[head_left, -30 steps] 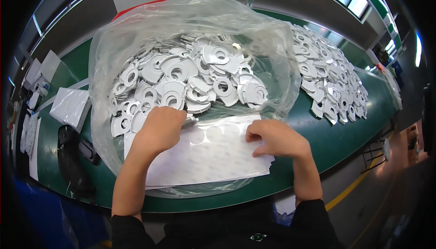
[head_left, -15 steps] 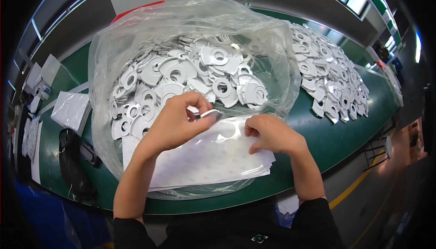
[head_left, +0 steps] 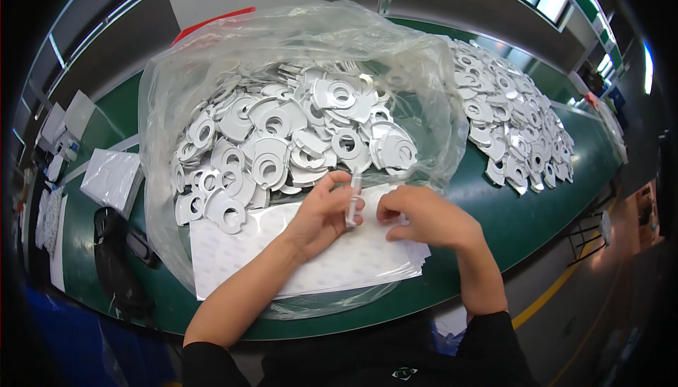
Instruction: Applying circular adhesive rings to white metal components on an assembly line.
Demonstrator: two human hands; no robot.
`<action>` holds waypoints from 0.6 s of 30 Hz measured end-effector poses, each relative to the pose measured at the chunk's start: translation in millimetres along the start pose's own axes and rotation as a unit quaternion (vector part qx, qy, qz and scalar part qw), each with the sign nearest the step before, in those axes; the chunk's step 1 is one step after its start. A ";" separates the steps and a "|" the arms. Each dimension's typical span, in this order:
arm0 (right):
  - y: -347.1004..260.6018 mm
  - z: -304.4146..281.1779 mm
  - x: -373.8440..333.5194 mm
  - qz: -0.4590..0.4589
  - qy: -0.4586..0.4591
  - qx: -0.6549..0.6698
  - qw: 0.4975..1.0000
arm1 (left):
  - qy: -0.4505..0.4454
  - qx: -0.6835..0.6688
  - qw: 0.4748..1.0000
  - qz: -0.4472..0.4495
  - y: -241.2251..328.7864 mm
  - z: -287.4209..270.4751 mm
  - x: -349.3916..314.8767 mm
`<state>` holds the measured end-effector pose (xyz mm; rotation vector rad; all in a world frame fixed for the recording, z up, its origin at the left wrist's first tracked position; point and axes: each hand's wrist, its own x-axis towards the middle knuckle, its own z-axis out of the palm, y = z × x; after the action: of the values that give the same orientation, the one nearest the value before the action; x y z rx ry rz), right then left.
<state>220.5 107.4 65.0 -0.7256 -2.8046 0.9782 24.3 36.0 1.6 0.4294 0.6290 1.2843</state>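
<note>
"What's in the left hand (head_left: 321, 212)?"

"A ring-shaped white part (head_left: 351, 212), turned on its edge and pinched between thumb and fingers, just above the paper stack (head_left: 247, 267)."

"And the right hand (head_left: 438, 217)?"

"Over the right end of the stack, fingers curled, the thumb a little apart from them. I can't tell from here if there's anything in it."

"What's around the stack?"

"Right behind it there's a heap of parts (head_left: 282, 126) like that one, lying in a clear plastic bag (head_left: 296, 23). A few of them overlap the stack's far left edge, and some of the bag sticks out in front of it."

"More parts on the right?"

"Yes, a second pile (head_left: 505, 108), loose on the green table (head_left: 522, 217), well to the right of the stack and farther back. Left of the stack, there's a black pouch (head_left: 120, 267), with a white package (head_left: 111, 175) behind that."
</note>
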 end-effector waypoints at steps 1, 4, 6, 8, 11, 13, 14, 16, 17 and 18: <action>0.9 -3.5 -1.1 0.023 -0.007 0.059 0.998 | 0.000 -0.001 1.000 -0.004 -0.1 3.3 -2.0; -3.4 -24.9 -5.8 0.011 -0.008 0.121 0.993 | -0.001 0.064 0.998 0.018 0.6 7.0 -3.4; 2.0 -32.6 -11.6 -0.034 0.016 0.200 0.979 | 0.013 0.041 0.999 0.001 0.5 5.9 -3.0; 9.1 -39.1 -19.7 -0.081 0.045 0.293 0.952 | 0.031 -0.003 0.999 0.008 -2.9 1.0 0.1; 23.4 -39.6 -18.1 -0.201 0.144 0.503 0.828 | 0.014 0.012 1.000 -0.003 -1.8 5.8 0.2; 20.2 -34.4 -14.2 -0.103 0.231 0.569 0.782 | 0.008 0.012 1.000 -0.015 0.9 10.6 0.0; 19.0 -28.0 -6.0 -0.062 0.257 0.561 0.784 | -0.013 0.002 0.999 -0.034 2.8 10.7 -0.5; 21.9 -4.6 16.6 0.007 0.295 0.498 0.815 | -0.031 -0.008 0.998 -0.053 2.4 8.3 -0.2; 17.1 4.0 21.7 0.032 0.293 0.485 0.824 | -0.012 0.007 0.999 -0.044 0.7 6.4 0.3; 12.9 7.2 24.4 0.033 0.294 0.485 0.823 | 0.006 0.023 0.999 -0.035 0.0 5.7 0.4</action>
<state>202.6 123.4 49.7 -0.7532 -1.4591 1.6112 28.1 36.7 5.8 0.4336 0.6791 1.2080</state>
